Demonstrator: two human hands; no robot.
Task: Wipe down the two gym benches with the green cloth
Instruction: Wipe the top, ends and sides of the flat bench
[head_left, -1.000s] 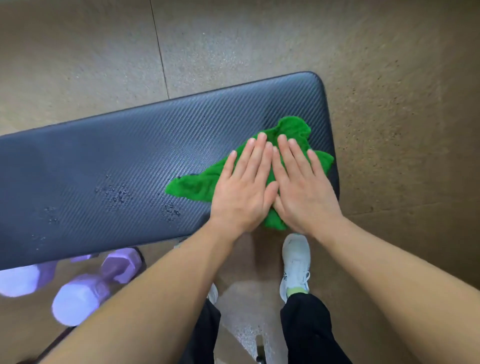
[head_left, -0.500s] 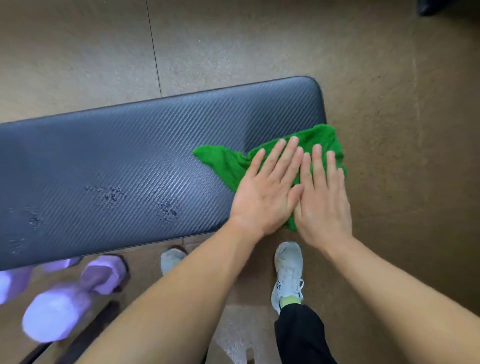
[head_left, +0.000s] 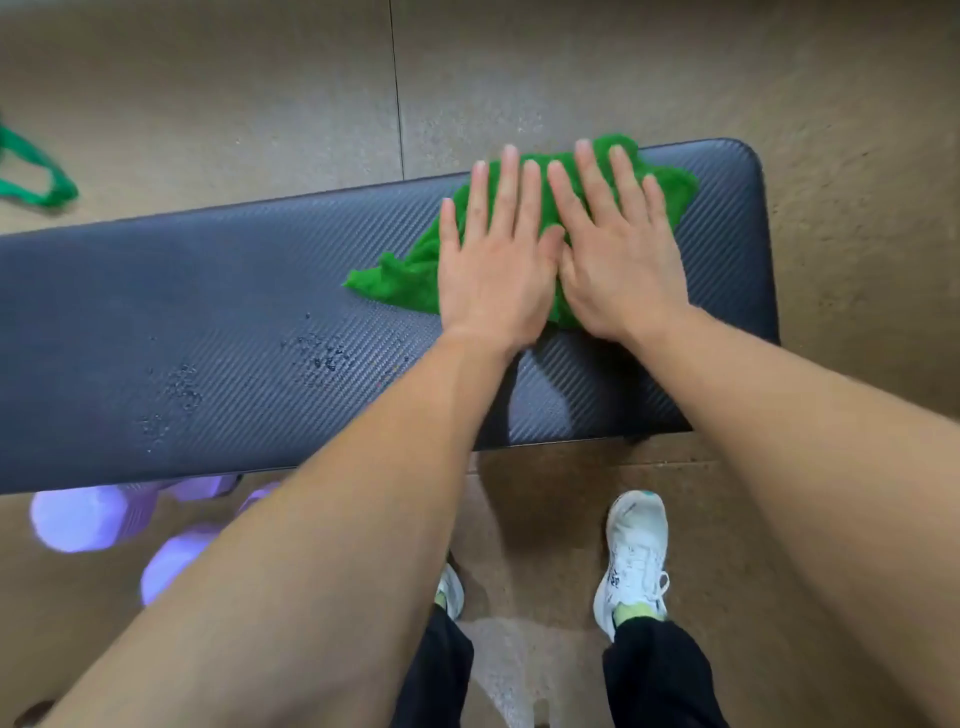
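Observation:
A dark bench pad (head_left: 208, 312) with a woven texture runs across the view, its rounded right end near the upper right. The green cloth (head_left: 400, 280) lies crumpled on the pad near that end, reaching the far edge. My left hand (head_left: 493, 260) and my right hand (head_left: 618, 260) lie side by side on the cloth, palms flat and fingers stretched out, pressing it onto the pad without gripping it. Small water droplets (head_left: 322, 353) dot the pad to the left of the cloth. Only one bench is in view.
Purple dumbbells (head_left: 88, 514) lie on the floor under the bench's near edge at the left. A green strap (head_left: 36, 176) lies on the brown floor at the far left. My white shoes (head_left: 634, 556) stand just in front of the bench.
Both hands slid the cloth from the near edge at the bench's right end across to the far edge. The cloth has bunched up under the palms.

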